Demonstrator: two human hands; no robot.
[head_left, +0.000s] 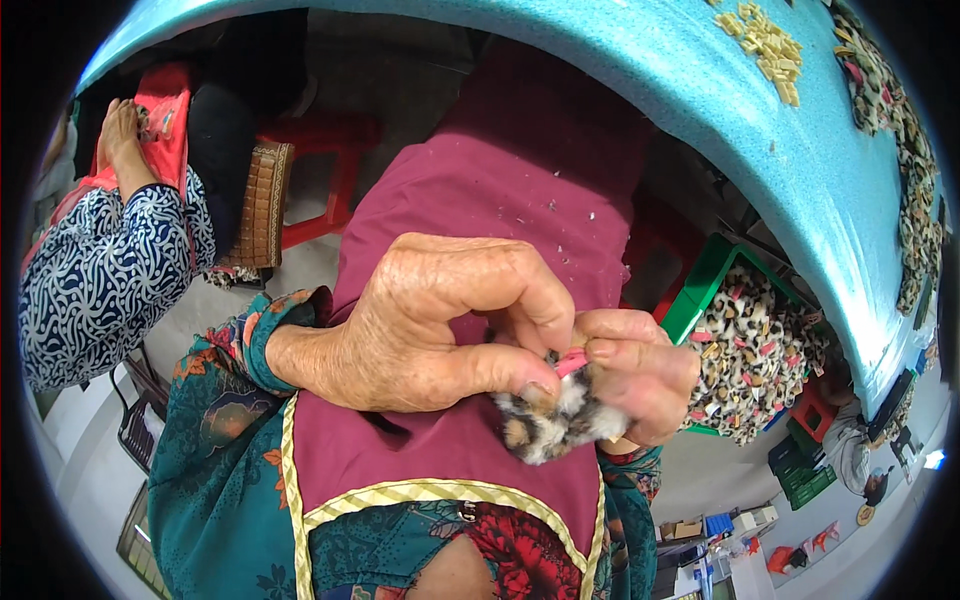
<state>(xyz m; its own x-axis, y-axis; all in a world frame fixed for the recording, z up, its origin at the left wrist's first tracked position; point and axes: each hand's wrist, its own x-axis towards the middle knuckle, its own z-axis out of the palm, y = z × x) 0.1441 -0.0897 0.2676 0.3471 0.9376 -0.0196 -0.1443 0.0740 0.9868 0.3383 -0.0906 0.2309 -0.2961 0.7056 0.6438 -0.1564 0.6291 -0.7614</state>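
Note:
Above the maroon apron point(400, 455) on my lap, both hands meet around a small furry piece point(540, 430) mottled white, brown and black. A bright pink bit point(573, 362) sticks up from it between my fingertips. My left hand point(430, 325) pinches the fur side with thumb and fingers. My right hand point(645, 375) has its fingers closed at the pink bit and the fur's right end; part of it is blurred. Whatever lies inside the fingers is hidden.
A green crate point(690, 300) full of similar furry pieces point(755, 360) stands at my right. The blue-covered table point(690, 90) curves ahead, bearing small tan pieces point(765, 45) and more furry pieces point(915, 190). At left, a co-worker point(120, 250) sits near a red stool point(340, 190).

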